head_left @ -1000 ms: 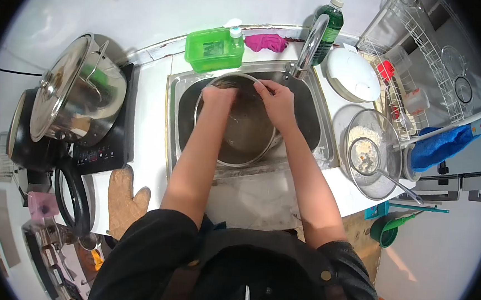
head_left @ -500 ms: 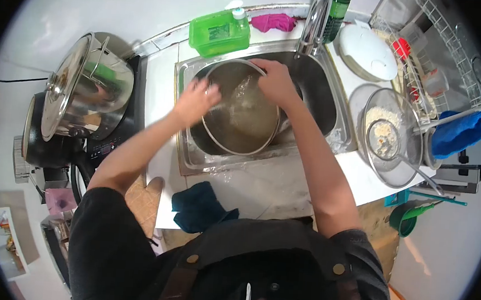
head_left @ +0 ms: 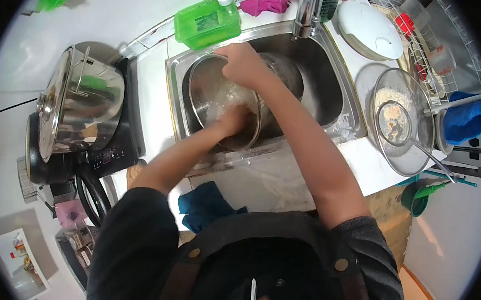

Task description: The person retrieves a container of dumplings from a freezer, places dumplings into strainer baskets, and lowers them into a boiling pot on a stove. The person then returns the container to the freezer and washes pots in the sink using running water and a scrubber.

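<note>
A large metal pot (head_left: 205,82) stands tilted in the stainless steel sink (head_left: 326,81), its mouth toward me. My right hand (head_left: 243,64) is closed over the pot's far rim. Inside the pot, near its lower right wall, is my left hand (head_left: 235,120), its fingers smeared by motion. Some water shows in the pot, but how much I cannot tell. The faucet (head_left: 307,15) rises behind the sink.
On the left, a lidded steel pot (head_left: 90,106) sits at an induction cooker (head_left: 111,160). A green soap container (head_left: 207,28) stands behind the sink. To the right are strainers (head_left: 399,155) and a white-lidded bowl (head_left: 370,30). A dark teal cloth (head_left: 206,203) lies in front.
The pot has tipped from nearly level to steeply tilted and shifted left. My left hand has gone from its left rim down into it. My right hand stays on the rim. The camera view has shifted.
</note>
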Motion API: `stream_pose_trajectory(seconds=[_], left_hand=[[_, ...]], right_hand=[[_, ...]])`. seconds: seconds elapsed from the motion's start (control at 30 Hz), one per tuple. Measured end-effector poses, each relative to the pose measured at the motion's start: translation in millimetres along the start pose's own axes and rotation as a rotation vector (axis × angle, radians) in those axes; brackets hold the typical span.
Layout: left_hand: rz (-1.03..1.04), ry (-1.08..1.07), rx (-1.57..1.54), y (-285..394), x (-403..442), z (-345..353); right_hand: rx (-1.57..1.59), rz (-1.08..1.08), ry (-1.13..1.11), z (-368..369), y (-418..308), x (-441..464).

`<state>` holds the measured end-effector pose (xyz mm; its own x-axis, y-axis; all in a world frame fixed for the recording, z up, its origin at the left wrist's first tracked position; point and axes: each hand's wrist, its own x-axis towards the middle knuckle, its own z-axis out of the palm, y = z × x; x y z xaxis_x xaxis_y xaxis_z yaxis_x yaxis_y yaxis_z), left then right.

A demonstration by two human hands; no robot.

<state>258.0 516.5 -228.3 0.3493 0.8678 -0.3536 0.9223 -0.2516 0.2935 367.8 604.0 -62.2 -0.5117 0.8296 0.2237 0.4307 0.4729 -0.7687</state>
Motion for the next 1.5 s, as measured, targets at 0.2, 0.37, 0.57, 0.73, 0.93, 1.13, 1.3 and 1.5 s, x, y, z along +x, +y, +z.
stream_pose_trajectory(seconds=[0.2, 0.37, 0.57, 0.73, 0.93, 1.13, 1.3, 1.5], left_hand=[[0.304, -0.034, -0.046, 12.6, 37.1, 17.9], [0.240, -0.280, -0.532, 48.3, -53.3, -83.0], [0.284, -0.093, -0.394, 20.0, 4.2, -2.1], [0.320, 0.100, -0.613, 1.9, 102.3, 135.0], [0.322, -0.183, -0.725, 46.7, 16.9, -26.6], [0.277, -0.379, -0.488, 19.1, -57.4, -68.3], [0.244, -0.245, -0.548, 32.5, 14.8, -14.3], [0.349, -0.031, -1.105, 56.0, 40.4, 6.0]], right_hand=[[0.069, 0.007, 0.034, -5.7, 5.9, -8.3], [0.069, 0.020, 0.065, -18.7, 13.6, -16.4], [0.059, 0.046, 0.098, -8.9, 10.7, -17.5], [0.065, 0.000, 0.103, -14.6, 5.0, -19.4], [0.090, 0.013, 0.068, -19.9, 4.0, -19.8], [0.078, -0.052, 0.125, -11.1, 9.8, -19.9], [0.105, -0.019, 0.139, -9.4, 4.9, -18.7], [0.095, 0.026, 0.090, -11.6, -0.8, -20.0]])
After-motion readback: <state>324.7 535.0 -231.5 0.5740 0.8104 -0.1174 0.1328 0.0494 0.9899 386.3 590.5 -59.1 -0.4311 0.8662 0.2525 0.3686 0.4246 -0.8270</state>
